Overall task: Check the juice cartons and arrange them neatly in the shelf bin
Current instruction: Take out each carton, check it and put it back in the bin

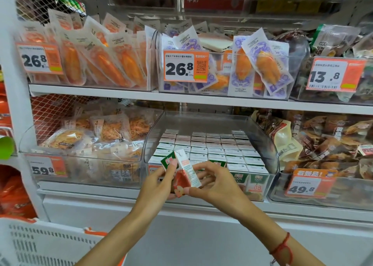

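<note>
A small juice carton (184,172) with a green top and a red fruit picture is tilted in front of the clear shelf bin (268,150). My left hand (156,182) grips its left side, thumb up on the green top. My right hand (214,182) pinches its lower right edge with thumb and fingers. Behind them, rows of juice cartons (214,147) stand upright in the bin, white tops showing. At the bin's front, near the left, there is a gap in the row.
Clear bins of packaged snacks sit left (84,144) and right (323,144) of the juice bin, with more on the shelf above. Orange price tags (185,66) hang on the bin fronts. A white perforated basket (46,245) is at the lower left.
</note>
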The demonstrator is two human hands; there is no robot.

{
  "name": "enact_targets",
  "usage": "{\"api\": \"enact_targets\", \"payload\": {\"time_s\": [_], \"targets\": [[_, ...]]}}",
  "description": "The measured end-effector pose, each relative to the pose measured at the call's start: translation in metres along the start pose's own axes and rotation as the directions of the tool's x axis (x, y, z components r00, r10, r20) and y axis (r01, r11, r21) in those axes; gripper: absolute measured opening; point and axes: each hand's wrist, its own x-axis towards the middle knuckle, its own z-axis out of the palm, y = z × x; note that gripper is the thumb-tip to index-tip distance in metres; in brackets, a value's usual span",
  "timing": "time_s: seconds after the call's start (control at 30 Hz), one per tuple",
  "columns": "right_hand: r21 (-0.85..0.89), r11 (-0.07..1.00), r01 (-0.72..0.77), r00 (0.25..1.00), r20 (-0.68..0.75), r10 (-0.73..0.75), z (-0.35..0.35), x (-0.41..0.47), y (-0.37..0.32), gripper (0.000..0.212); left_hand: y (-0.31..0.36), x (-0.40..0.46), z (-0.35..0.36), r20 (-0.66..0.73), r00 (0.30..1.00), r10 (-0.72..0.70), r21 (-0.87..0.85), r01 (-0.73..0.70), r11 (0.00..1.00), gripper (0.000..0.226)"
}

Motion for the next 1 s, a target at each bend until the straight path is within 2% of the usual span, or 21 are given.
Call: {"api": "enact_targets", "payload": {"time_s": [0.1, 0.2, 0.27, 0.37, 0.5, 0.6, 0.73, 0.83, 0.9, 1.0], "targets": [[-0.071, 0.995, 0.073, 0.997, 0.022, -0.072, 0.004, -0.001, 0.002, 0.047, -0.001, -0.004, -0.002, 0.045, 0.999, -0.024, -0.018, 0.025, 1.0, 0.045], [0.021, 0.999, 0.03, 0.99, 0.137, -0.032, 0.002, 0.001, 0.004, 0.046, -0.002, -0.005, -0.01, 0.093, 0.996, -0.003, -0.009, 0.004, 1.0, 0.052], [0.178, 0.982, -0.061, 0.981, 0.191, 0.026, -0.002, 0.003, 0.003, 0.04, 0.0, -0.003, -0.014, 0.112, 0.994, -0.006, -0.033, 0.01, 0.999, 0.049], [0.314, 0.942, -0.118, 0.986, 0.149, 0.073, -0.002, 0.005, 0.003, 0.031, 0.001, -0.003, -0.014, 0.156, 0.988, 0.005, -0.033, 0.0, 0.999, 0.046], [0.354, 0.927, -0.123, 0.989, 0.117, 0.086, 0.0, 0.006, 0.0, 0.032, 0.0, -0.004, -0.007, 0.194, 0.981, 0.003, -0.047, 0.006, 0.999, 0.018], [0.358, 0.927, -0.112, 0.99, 0.121, 0.073, -0.001, 0.006, -0.003, 0.031, 0.0, -0.004, -0.007, 0.181, 0.983, 0.023, -0.057, -0.013, 0.998, 0.016], [0.373, 0.906, -0.202, 0.957, 0.273, 0.101, -0.005, 0.005, -0.004, 0.03, 0.002, -0.003, -0.004, 0.125, 0.991, 0.04, -0.125, -0.025, 0.992, 0.023], [0.358, 0.903, -0.237, 0.914, 0.397, 0.083, -0.008, 0.002, -0.006, 0.033, 0.003, -0.001, -0.003, 0.057, 0.998, 0.04, -0.208, -0.028, 0.978, 0.02], [0.375, 0.896, -0.238, 0.917, 0.392, 0.08, -0.007, 0.001, -0.007, 0.033, 0.004, -0.002, -0.003, 0.055, 0.997, 0.048, -0.233, -0.034, 0.972, 0.017], [0.38, 0.901, -0.207, 0.959, 0.261, 0.11, -0.004, 0.002, -0.005, 0.028, 0.003, -0.004, -0.003, 0.057, 0.998, 0.04, -0.211, -0.028, 0.977, 0.021]]}}
